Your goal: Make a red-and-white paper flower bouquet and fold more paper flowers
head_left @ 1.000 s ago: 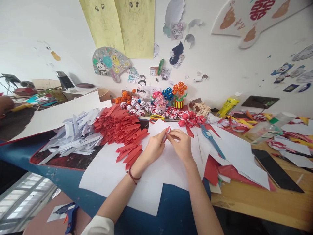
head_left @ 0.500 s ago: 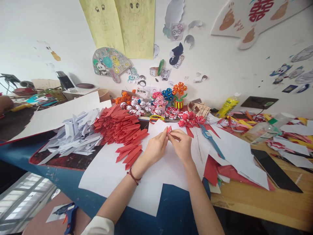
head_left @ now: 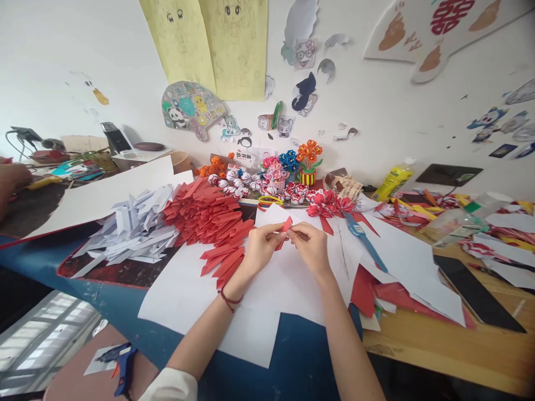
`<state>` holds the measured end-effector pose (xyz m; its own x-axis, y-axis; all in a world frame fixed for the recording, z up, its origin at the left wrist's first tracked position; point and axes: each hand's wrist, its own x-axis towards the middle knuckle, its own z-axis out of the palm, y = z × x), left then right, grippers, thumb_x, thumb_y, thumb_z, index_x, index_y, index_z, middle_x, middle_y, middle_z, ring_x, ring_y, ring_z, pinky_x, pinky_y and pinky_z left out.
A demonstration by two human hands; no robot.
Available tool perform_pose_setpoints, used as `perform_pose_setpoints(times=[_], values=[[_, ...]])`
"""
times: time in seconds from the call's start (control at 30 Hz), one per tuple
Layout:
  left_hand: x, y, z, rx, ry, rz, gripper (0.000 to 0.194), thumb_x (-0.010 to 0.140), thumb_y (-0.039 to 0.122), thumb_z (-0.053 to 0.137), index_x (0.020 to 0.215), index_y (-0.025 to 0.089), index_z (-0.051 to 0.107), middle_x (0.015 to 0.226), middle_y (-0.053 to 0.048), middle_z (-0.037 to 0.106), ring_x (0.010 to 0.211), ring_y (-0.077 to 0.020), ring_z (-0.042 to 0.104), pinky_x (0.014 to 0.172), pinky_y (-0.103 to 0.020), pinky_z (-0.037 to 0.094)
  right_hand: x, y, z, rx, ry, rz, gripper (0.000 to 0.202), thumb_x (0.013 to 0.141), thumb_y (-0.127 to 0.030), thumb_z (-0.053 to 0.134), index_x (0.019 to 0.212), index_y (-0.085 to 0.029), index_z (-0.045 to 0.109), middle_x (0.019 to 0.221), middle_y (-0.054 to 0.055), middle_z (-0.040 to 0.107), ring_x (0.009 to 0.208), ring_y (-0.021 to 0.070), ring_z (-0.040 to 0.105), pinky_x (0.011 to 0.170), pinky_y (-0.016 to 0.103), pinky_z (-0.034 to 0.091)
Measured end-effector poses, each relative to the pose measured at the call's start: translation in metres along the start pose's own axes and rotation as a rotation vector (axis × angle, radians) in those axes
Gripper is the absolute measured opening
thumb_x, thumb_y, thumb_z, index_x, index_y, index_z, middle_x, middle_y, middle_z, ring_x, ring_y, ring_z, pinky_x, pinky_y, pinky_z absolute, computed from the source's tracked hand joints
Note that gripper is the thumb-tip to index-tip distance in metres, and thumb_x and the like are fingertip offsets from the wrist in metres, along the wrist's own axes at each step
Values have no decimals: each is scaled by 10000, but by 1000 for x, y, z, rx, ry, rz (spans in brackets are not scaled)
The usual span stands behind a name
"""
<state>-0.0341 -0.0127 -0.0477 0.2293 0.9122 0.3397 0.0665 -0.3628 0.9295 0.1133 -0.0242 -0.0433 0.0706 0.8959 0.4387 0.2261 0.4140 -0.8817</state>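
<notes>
Between both hands is a small folded red paper strip (head_left: 287, 224), held above white sheets. My left hand (head_left: 263, 245) pinches it from the left, thumb and fingers closed on it. From the other side, my right hand (head_left: 309, 245) grips its right edge with the fingertips. Just left of my left hand lies a heap of folded red paper pieces (head_left: 204, 214). Beyond that, farther left, is a pile of folded white paper pieces (head_left: 134, 223). The white paper sheet (head_left: 196, 306) spreads beneath my forearms.
Red and white paper balls (head_left: 330, 203) and small flower pots (head_left: 307, 176) line the wall. To the right are a blue watch-like strap (head_left: 365, 242), a black phone (head_left: 478, 292) and a yellow bottle (head_left: 393, 181). A blue glue gun (head_left: 123, 367) lies lower left. Another person's hand (head_left: 14, 178) shows at far left.
The red strip has turned in my fingers and more of it shows now. My left hand's fingers have shifted their hold. The view has moved slightly.
</notes>
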Motion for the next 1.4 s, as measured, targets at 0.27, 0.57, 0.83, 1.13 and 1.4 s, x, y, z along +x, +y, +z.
perform_pose_setpoints(times=[0.27, 0.57, 0.83, 1.13, 1.4], values=[[-2, 1, 4, 130, 84, 21, 258, 878, 330, 580, 1029, 143, 673, 742, -41, 704, 609, -115, 620, 597, -200, 490, 1, 0, -1, 207, -53, 163, 260, 798, -416, 682, 857, -163, 677, 729, 40, 682, 630, 170, 655, 640, 302, 543], [-5, 10, 7, 65, -63, -25, 247, 894, 369, 568, 884, 131, 633, 743, -69, 722, 662, -154, 699, 615, -218, 536, 2, 3, -4, 283, -30, 237, 308, 746, -448, 731, 817, -168, 623, 663, 5, 632, 508, 110, 563, 438, 220, 387], [-6, 10, 2, 87, -173, -52, 335, 935, 403, 484, 761, 143, 604, 627, -9, 643, 473, -88, 585, 492, -184, 468, 3, -4, -8, 298, -28, 227, 311, 772, -457, 705, 751, -155, 634, 574, 0, 593, 467, 104, 514, 425, 226, 358], [-6, 1, 8, 748, 60, 258, 167, 910, 314, 564, 1011, 198, 630, 993, -65, 658, 911, -193, 609, 766, -290, 470, -4, -10, 2, -87, 150, 51, 279, 817, -437, 643, 740, -170, 667, 669, 28, 659, 534, 136, 584, 501, 246, 478], [-4, -5, 17, 812, 34, 185, 128, 886, 181, 540, 767, 165, 583, 748, -29, 600, 637, -136, 544, 576, -244, 369, -7, -12, 7, -185, 81, 38, 316, 846, -483, 596, 769, -192, 691, 706, 50, 708, 580, 178, 644, 534, 271, 510]])
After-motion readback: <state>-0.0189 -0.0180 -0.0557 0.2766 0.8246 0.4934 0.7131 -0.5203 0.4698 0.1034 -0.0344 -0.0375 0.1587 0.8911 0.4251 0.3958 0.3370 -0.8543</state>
